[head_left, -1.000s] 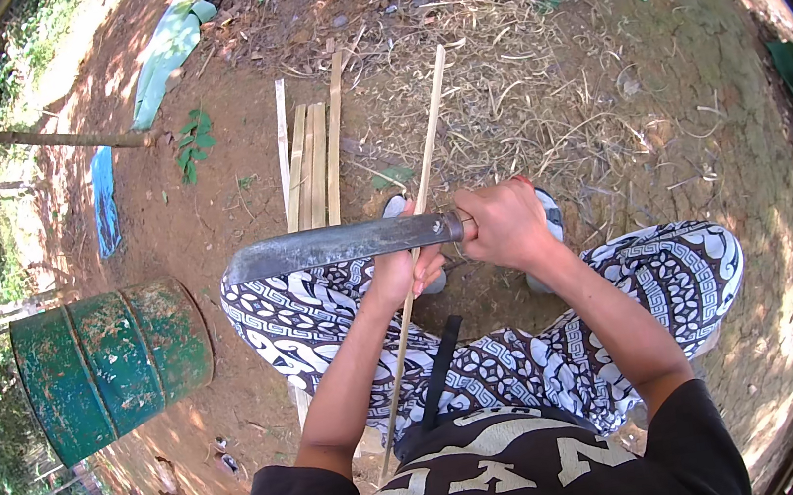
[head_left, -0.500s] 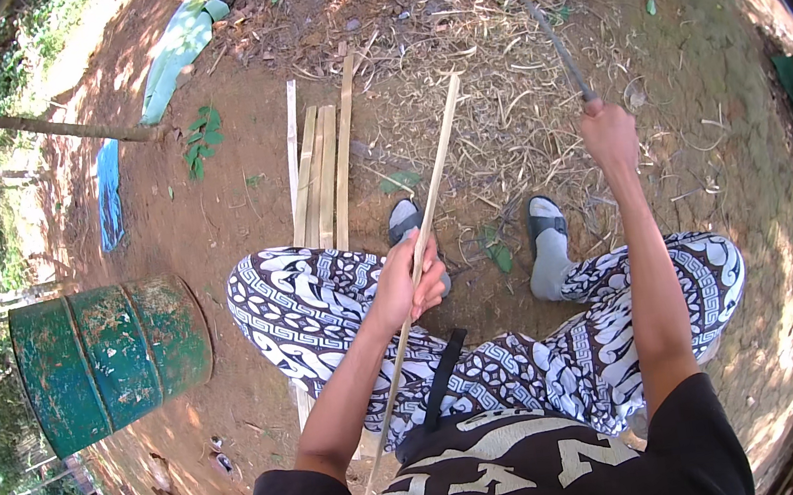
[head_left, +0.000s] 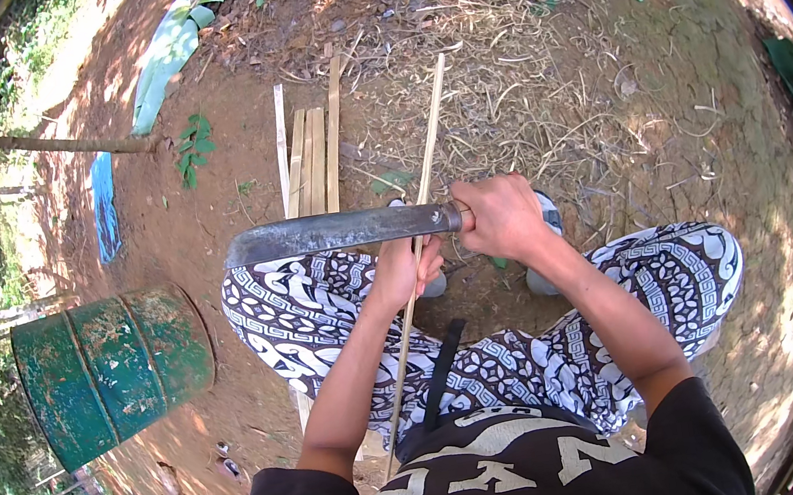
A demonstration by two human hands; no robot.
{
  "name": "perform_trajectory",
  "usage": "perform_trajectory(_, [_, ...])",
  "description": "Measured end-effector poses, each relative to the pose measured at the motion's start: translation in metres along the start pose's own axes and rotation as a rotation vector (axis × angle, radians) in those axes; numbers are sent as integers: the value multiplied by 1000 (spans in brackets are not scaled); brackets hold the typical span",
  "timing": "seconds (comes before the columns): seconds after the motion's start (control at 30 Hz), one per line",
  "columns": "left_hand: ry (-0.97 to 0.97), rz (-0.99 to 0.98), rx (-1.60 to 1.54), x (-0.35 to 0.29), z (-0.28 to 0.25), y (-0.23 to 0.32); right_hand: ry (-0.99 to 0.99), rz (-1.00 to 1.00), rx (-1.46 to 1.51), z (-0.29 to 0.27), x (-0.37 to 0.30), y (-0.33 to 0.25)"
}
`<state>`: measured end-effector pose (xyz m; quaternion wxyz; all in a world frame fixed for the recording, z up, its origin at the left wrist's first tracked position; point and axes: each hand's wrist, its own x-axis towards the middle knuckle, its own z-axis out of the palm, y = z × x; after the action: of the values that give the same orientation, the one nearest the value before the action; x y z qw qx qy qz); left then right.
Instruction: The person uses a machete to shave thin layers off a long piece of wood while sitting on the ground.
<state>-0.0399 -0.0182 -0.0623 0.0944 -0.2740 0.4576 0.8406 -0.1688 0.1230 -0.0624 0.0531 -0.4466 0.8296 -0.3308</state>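
Observation:
A long, thin bamboo strip (head_left: 429,138) slants from my lap up over the ground between my feet. My left hand (head_left: 402,272) is closed around it near its middle, fingers partly hidden under a blade. My right hand (head_left: 501,216) grips the wooden handle of a machete (head_left: 330,233). The broad dark blade lies level, pointing left, and crosses over the strip just beyond my left hand. Whether its edge touches the strip I cannot tell.
Several flat bamboo slats (head_left: 313,163) lie beyond my left knee. Curled shavings (head_left: 505,83) cover the ground ahead. A rusty green drum (head_left: 117,369) lies at the left, with a blue sheet (head_left: 106,208) and a thin trunk (head_left: 52,143) beyond it.
My right hand has swung the machete in from the far right, turning it from pointing away to lying across the strip. My left hand keeps its hold on the strip, nearly in place.

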Motion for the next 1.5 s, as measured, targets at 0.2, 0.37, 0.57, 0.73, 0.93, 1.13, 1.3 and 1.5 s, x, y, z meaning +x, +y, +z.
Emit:
perform_trajectory(0.2, [-19,-11,93,-10,-1,-6,52,38,-167,-1,1,39])
perform_trajectory(0.37, [-87,-73,-74,-22,-9,-3,298,715,-334,-66,24,127])
perform_trajectory(0.57, [-613,-21,-730,-1,-24,13,319,562,170,-45,14,93])
perform_trajectory(0.73, [-641,-50,-711,-3,-14,12,267,385,278,-33,15,37])
perform_trajectory(0.93, [-444,-92,-490,-1,-18,2,110,-2,255,-27,4,12])
perform_trajectory(1.13, [-359,-99,-322,-4,-11,-7,68,-262,-97,-32,11,2])
perform_trajectory(1.3, [-368,-116,-255,-3,-3,-2,71,-165,-160,-42,10,12])
perform_trajectory(1.5, [-368,-111,-180,-5,8,1,125,-99,-220,-60,14,26])
